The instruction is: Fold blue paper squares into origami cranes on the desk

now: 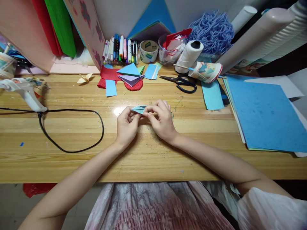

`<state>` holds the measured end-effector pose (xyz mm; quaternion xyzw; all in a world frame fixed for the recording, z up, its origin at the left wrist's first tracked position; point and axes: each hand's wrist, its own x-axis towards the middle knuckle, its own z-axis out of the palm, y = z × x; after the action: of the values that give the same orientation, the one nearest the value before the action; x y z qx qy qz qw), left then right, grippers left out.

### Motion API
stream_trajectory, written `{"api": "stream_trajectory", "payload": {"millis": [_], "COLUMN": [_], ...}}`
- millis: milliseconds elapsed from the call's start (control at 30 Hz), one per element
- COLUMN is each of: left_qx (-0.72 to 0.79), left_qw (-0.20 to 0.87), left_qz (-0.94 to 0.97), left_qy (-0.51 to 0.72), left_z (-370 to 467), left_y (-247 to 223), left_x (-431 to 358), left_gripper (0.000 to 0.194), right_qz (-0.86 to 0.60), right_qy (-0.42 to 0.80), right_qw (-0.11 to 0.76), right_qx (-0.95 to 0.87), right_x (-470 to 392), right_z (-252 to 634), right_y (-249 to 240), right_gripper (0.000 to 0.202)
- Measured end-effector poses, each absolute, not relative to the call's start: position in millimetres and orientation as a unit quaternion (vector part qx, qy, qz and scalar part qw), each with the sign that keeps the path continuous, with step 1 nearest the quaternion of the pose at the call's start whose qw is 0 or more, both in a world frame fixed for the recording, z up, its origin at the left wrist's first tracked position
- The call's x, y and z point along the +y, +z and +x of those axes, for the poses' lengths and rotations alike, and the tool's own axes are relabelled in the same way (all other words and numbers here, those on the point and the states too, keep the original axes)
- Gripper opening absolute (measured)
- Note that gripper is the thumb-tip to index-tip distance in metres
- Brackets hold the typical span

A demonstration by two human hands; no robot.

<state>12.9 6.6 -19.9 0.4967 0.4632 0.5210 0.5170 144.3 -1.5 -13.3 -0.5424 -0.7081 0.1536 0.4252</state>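
A small light-blue folded paper (138, 109) is between my two hands, above the middle of the wooden table (79, 166). My left hand (127, 125) grips its left and lower side, thumb toward the near edge. My right hand (162, 118) pinches its right end between thumb and fingers. The paper has a pointed left tip and a dark crease line along its top. Fingers hide its right part.
Beyond my hands lie folded paper pieces (130, 69), a yellow paper crane (85, 78) and black scissors (185, 84). A white glue gun (28, 94) with a looped black cord (103, 127) is at left. Blue paper sheets (268, 111) lie at right. Markers (121, 48) stand behind.
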Motion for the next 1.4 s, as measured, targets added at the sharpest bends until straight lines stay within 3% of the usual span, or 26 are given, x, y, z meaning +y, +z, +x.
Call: {"api": "stream_trajectory", "payload": {"millis": [267,767,1067,1200,1400], "left_qx": [0.456,0.45,0.448,0.448,0.451], "left_qw": [0.522,0.493,0.463,0.445,0.406], "left_qz": [0.498,0.524,0.54,0.55,0.582], "left_qy": [0.521,0.529,0.541,0.546,0.542], "left_z": [15,13,14,13,8], "left_y": [-18,-17,-18,-21,-23], "left_x": [3,4,0,-2,-4], "left_gripper": [0.009,0.005,0.006,0.005,0.005], "right_qz": [-0.572,-0.472,-0.535,-0.559,-0.556], "right_qy": [0.145,0.13,0.091,0.136,0.274], "right_qw": [0.436,0.463,0.405,0.397,0.454], "right_qx": [-0.679,-0.739,-0.736,-0.715,-0.64], "right_x": [-2,2,-7,-9,-3], "right_z": [143,151,142,139,139], "right_y": [-11,-12,-11,-6,0], "right_gripper": [0.005,0.007,0.013,0.009,0.006]}}
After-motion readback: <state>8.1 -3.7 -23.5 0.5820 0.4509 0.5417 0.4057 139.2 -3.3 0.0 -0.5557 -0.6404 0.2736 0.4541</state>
